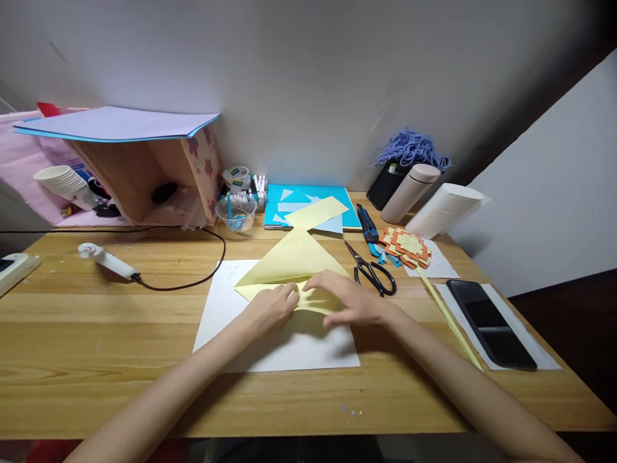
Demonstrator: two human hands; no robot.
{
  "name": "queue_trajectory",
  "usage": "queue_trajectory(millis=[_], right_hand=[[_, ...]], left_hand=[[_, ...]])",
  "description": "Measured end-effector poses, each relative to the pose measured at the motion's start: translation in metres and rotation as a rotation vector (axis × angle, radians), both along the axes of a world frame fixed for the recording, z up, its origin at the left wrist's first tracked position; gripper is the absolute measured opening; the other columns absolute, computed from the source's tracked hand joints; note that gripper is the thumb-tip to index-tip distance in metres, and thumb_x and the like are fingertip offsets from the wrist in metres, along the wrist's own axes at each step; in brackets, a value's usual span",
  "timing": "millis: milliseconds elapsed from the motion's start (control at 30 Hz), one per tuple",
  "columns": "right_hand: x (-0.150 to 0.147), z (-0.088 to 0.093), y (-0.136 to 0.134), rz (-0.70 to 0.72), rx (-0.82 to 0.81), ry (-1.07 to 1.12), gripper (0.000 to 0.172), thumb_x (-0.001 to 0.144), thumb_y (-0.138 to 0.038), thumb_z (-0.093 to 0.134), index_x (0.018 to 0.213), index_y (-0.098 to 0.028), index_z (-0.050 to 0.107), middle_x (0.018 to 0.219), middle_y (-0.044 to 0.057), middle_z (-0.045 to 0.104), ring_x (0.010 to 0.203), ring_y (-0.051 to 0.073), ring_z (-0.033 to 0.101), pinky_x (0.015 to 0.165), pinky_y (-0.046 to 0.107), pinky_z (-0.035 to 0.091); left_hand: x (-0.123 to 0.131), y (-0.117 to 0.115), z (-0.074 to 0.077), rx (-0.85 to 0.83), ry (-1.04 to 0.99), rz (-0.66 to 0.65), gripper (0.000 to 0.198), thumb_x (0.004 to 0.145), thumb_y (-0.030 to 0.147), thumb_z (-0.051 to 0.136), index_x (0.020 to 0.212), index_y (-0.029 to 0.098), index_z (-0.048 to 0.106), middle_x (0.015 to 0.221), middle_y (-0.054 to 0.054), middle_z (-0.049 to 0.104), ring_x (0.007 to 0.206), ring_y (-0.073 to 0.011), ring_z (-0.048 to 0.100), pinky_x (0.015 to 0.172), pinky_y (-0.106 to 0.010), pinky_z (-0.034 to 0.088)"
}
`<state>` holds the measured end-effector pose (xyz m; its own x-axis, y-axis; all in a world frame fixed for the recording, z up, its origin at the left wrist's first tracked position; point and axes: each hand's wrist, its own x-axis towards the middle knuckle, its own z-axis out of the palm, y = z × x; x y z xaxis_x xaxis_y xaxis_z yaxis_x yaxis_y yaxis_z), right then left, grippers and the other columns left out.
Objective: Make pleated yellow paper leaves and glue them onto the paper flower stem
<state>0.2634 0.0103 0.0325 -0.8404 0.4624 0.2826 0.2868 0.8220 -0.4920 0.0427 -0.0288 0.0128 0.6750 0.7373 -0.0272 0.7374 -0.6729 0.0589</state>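
A yellow sheet of paper (292,259) lies over a white sheet (284,350), with its near edge folded up in a strip. My left hand (274,307) is closed at that strip, its fingertips pinching or pressing the fold near the middle. Over the right part of the strip arches my right hand (354,299), thumb and fingers apart, fingertips close to or touching the yellow paper. It covers the paper's right corner. A separate yellow strip (318,212) rests beyond the sheet's far tip, across a blue folder.
To the right lie black scissors (371,269), a utility knife (367,224), an orange-and-yellow paper flower (407,245) and a phone (491,325). Behind stand a tumbler (409,193) and a paper roll (446,209). At left are a corded white glue gun (108,260) and an open box (139,177).
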Motion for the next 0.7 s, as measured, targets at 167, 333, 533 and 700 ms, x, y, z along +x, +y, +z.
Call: queue_trajectory(millis=[167, 333, 533, 700], right_hand=[[-0.002, -0.019, -0.02, -0.003, 0.091, 0.017, 0.011, 0.085, -0.016, 0.051, 0.092, -0.017, 0.059, 0.093, 0.008, 0.067, 0.092, 0.018, 0.061, 0.082, 0.035, 0.05], [-0.012, -0.013, -0.035, 0.086, 0.528, -0.028, 0.022, 0.088, -0.008, 0.042, 0.086, -0.018, 0.061, 0.099, 0.007, 0.069, 0.094, 0.017, 0.063, 0.081, 0.032, 0.054], [-0.025, 0.001, -0.041, 0.146, 0.769, -0.106, 0.022, 0.089, -0.014, 0.043, 0.081, -0.02, 0.063, 0.105, 0.005, 0.069, 0.093, 0.016, 0.065, 0.083, 0.029, 0.055], [-0.02, -0.001, -0.033, 0.166, 0.683, -0.104, 0.023, 0.088, -0.01, 0.042, 0.08, -0.018, 0.063, 0.102, 0.005, 0.07, 0.088, 0.016, 0.066, 0.077, 0.029, 0.056]], left_hand=[[0.005, 0.001, 0.02, -0.229, -0.183, -0.018, 0.02, 0.083, 0.028, 0.051, 0.098, 0.016, 0.054, 0.111, -0.013, 0.056, 0.079, -0.0231, 0.059, 0.062, -0.032, 0.047], [-0.02, 0.016, 0.025, -0.259, -0.511, -0.027, 0.032, 0.083, 0.045, 0.051, 0.107, 0.024, 0.055, 0.123, -0.009, 0.051, 0.111, -0.0259, 0.049, 0.093, -0.04, 0.04], [-0.051, 0.039, -0.003, -0.254, -0.727, 0.577, 0.083, 0.061, 0.044, 0.074, 0.129, 0.017, 0.034, 0.125, -0.016, 0.047, 0.115, -0.0306, 0.047, 0.094, -0.046, 0.04], [-0.06, 0.044, -0.004, -0.41, -1.012, 0.686, 0.072, 0.06, 0.033, 0.074, 0.122, 0.018, 0.04, 0.109, -0.01, 0.059, 0.096, -0.0253, 0.06, 0.082, -0.04, 0.048]])
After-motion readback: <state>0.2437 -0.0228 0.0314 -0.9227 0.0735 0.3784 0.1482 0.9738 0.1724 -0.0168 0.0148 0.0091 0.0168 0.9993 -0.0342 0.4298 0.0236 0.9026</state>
